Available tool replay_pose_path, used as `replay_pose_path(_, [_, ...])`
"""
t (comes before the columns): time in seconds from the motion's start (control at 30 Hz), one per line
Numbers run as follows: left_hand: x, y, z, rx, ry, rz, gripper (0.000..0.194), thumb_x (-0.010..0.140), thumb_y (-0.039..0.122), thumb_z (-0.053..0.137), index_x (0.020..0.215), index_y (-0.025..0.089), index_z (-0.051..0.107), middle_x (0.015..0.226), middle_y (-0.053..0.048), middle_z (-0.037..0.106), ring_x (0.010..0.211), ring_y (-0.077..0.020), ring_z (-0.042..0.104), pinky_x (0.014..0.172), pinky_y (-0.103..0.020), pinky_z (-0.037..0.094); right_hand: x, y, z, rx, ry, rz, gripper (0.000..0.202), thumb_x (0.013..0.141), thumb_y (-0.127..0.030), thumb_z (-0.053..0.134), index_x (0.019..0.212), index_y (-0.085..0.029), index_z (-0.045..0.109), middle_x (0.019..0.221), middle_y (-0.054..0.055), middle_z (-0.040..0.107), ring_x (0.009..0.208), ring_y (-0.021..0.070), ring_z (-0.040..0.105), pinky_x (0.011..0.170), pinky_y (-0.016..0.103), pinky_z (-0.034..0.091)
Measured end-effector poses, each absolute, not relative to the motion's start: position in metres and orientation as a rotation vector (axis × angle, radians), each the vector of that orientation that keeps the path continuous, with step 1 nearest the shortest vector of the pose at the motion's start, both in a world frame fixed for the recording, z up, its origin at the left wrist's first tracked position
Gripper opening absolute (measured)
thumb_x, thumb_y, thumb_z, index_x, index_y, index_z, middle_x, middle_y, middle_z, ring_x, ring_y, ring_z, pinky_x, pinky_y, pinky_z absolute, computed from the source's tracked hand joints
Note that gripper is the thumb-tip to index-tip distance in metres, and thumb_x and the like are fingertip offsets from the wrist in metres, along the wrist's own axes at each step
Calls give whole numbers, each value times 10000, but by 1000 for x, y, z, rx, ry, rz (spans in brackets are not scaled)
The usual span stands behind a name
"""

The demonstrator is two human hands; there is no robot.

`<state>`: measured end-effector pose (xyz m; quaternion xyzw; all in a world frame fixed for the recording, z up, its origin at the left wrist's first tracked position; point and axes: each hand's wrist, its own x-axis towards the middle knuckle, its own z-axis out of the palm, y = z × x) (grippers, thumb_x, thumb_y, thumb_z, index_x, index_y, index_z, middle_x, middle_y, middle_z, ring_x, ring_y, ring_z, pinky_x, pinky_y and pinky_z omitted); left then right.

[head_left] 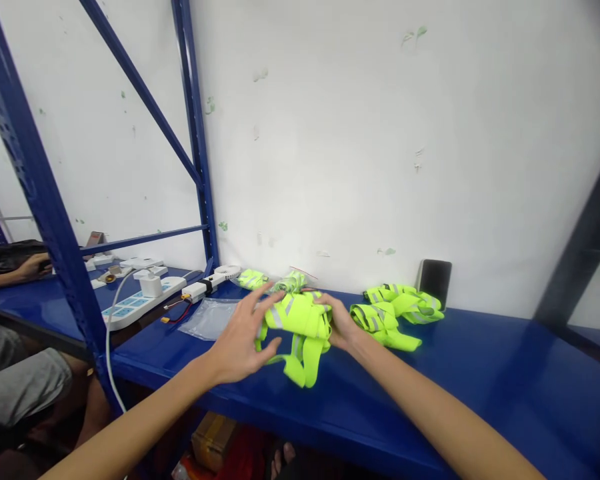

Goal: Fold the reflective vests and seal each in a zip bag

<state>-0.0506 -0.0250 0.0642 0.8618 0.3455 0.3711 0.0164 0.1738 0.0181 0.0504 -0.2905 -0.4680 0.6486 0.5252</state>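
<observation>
A bundle of neon yellow reflective strap [300, 317] is held above the blue shelf, with loops hanging from its underside. My right hand [341, 323] grips its right side, the fingers partly hidden behind it. At the bundle's left side is my left hand [245, 337], thumb and fingers spread apart. More yellow strap [380, 320] lies in a loose pile to the right, with another folded piece [405, 301] behind it. Near the wall are a bagged yellow strap [291, 282] and a second one [251, 279]. A clear plastic bag [211, 319] lies left of my left hand.
A dark phone [435, 281] leans against the wall. On the left stand a white power strip [143, 303] with a plugged-in charger [151, 285], a white fan [213, 281] and a blue upright post [45, 180]. Another person's hand [34, 267] rests at far left.
</observation>
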Motion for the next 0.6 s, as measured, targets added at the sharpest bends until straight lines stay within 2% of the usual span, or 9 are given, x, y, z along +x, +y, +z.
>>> replay_pose_path(0.07, [-45, -29, 69, 2777, 1064, 1027, 515, 810, 307, 554, 1318, 309, 469, 1408, -83, 412, 1266, -322, 402, 1052, -493, 323, 170, 9, 42, -682, -1166, 1741, 387, 787, -393, 431, 1027, -158, 624, 810, 81, 698, 714, 219, 657, 604, 293, 506])
replay_pose_path(0.13, [-39, -29, 72, 2683, 1055, 1047, 377, 835, 310, 529, 1209, 274, 558, 1240, -90, 547, 1127, -288, 519, 967, -443, 409, 171, 2, 36, -720, -1267, 1894, 537, 835, -569, 350, 990, -144, 640, 781, 101, 691, 722, 237, 660, 608, 314, 511])
replay_pose_path(0.23, [-30, -26, 73, 2247, 1072, 1141, 296, 839, 409, 537, 1038, 207, 622, 1008, -88, 645, 934, -267, 606, 820, -390, 486, 180, 0, 28, -861, -1427, 1732, 688, 840, -707, 270, 1002, -158, 652, 797, 107, 692, 758, 246, 653, 608, 325, 512])
replay_pose_path(0.3, [-24, -23, 67, 1833, 1077, 1132, 352, 829, 494, 529, 949, 181, 635, 876, -83, 681, 812, -264, 637, 715, -373, 510, 189, 2, 26, -960, -1490, 1351, 630, 865, -678, 294, 1057, -195, 649, 897, 95, 695, 829, 240, 640, 650, 327, 514])
replay_pose_path(0.37, [-19, -20, 57, 1455, 1076, 1096, 408, 817, 548, 517, 923, 172, 635, 807, -80, 700, 735, -265, 656, 654, -373, 520, 199, 1, 28, -968, -1524, 1017, 570, 894, -628, 303, 1199, -240, 590, 1086, 85, 657, 944, 233, 615, 758, 351, 510])
replay_pose_path(0.43, [-16, -18, 47, 1208, 1065, 1075, 428, 806, 559, 526, 955, 172, 633, 817, -82, 716, 734, -271, 672, 674, -391, 533, 207, -4, 34, -869, -1641, 898, 559, 893, -585, 373, 1364, -290, 438, 1297, 77, 541, 1079, 233, 569, 880, 381, 476])
replay_pose_path(0.5, [-13, -16, 38, 1094, 1014, 1036, 448, 807, 550, 524, 1032, 175, 621, 860, -86, 726, 768, -278, 683, 715, -409, 539, 212, -13, 39, -750, -1869, 859, 686, 808, -511, 587, 1421, -322, 344, 1447, 67, 383, 1217, 254, 478, 956, 389, 436])
replay_pose_path(0.57, [-11, -14, 34, 1058, 947, 953, 499, 815, 569, 493, 1092, 171, 611, 894, -93, 730, 794, -283, 686, 741, -417, 537, 212, -19, 40, -724, -2013, 768, 702, 721, -423, 710, 1360, -314, 442, 1477, 62, 330, 1267, 273, 421, 939, 364, 445])
replay_pose_path(0.6, [-10, -13, 32, 1059, 921, 899, 537, 817, 596, 467, 1100, 164, 614, 900, -98, 730, 796, -284, 686, 748, -418, 535, 211, -20, 38, -744, -2014, 739, 600, 727, -405, 706, 1287, -293, 522, 1430, 69, 393, 1226, 269, 459, 889, 345, 469])
